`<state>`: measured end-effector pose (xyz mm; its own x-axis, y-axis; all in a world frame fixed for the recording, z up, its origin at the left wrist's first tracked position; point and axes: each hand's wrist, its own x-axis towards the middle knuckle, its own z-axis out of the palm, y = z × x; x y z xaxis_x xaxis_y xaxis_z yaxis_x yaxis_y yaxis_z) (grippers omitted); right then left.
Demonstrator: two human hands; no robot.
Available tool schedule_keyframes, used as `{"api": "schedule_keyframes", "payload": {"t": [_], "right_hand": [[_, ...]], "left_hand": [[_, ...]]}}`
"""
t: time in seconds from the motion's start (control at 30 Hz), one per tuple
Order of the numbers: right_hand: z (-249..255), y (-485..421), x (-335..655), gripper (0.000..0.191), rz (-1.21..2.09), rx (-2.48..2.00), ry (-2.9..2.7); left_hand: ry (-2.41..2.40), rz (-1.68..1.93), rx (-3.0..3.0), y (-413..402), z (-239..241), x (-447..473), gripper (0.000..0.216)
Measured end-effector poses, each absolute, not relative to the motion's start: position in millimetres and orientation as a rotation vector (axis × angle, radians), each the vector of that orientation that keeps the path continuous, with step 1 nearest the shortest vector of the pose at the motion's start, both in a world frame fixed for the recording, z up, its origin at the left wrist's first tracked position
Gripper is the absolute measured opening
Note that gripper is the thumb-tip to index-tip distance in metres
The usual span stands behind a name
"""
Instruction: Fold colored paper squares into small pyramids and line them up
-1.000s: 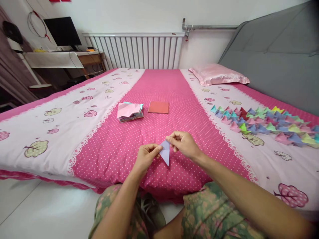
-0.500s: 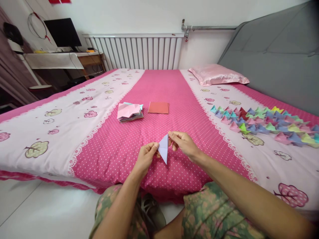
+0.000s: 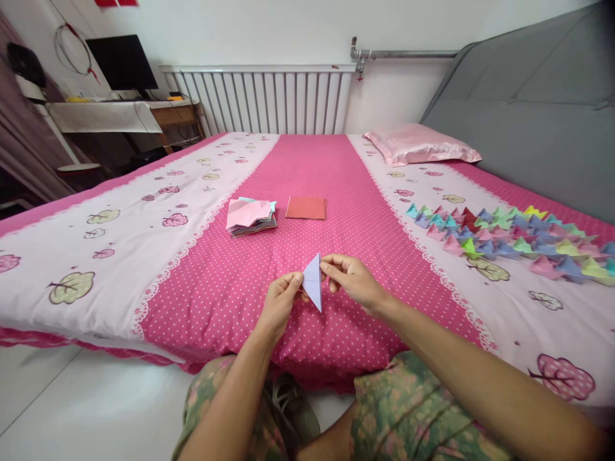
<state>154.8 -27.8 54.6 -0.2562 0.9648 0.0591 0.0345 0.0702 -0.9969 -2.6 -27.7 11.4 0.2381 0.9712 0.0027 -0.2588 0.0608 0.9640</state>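
A folded lavender origami paper (image 3: pixel 313 282), shaped like a tall triangle with a crease across its middle, is held up over the near part of the bed. My left hand (image 3: pixel 284 293) pinches its left corner between thumb and fingers. On the other side, my right hand (image 3: pixel 350 276) grips the long right edge, a little below the top point. The fingers behind the paper are partly hidden. Beyond my hands lie a stack of creased paper sheets (image 3: pixel 250 216), pink on top, and a flat reddish-brown square of paper (image 3: pixel 306 208).
Several rows of small folded paper boats (image 3: pixel 521 240) in many colours stand on the right of the bed. A pink pillow (image 3: pixel 423 144) lies behind them, by the grey headboard (image 3: pixel 523 96). A radiator (image 3: pixel 264 99) lines the far wall; a desk with a monitor (image 3: pixel 122 64) is at left.
My right hand has slid slightly down and left along the paper's edge, leaving the top point showing. The lavender paper has shifted slightly left and up.
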Motion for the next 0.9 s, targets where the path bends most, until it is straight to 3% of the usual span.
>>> {"api": "schedule_keyframes", "payload": {"t": [0.2, 0.5, 0.7, 0.9], "right_hand": [[53.0, -30.3, 150.1, 0.019, 1.313, -1.058, -1.488], [40.7, -35.0, 147.0, 0.035, 0.916, -1.216, -1.673], [45.2, -38.9, 142.3, 0.018, 0.695, -1.187, -1.697], [44.8, -40.6, 140.6, 0.018, 0.673, -1.128, -1.722]], "left_hand": [[0.868, 1.154, 1.12, -27.6, 9.8, -1.6, 0.027], [0.879, 1.132, 1.109, -31.1, 7.4, 5.8, 0.026], [0.805, 1.083, 1.066, -36.0, 8.8, 10.5, 0.03], [0.714, 1.082, 0.972, -38.0, 9.2, 12.4, 0.026]]}}
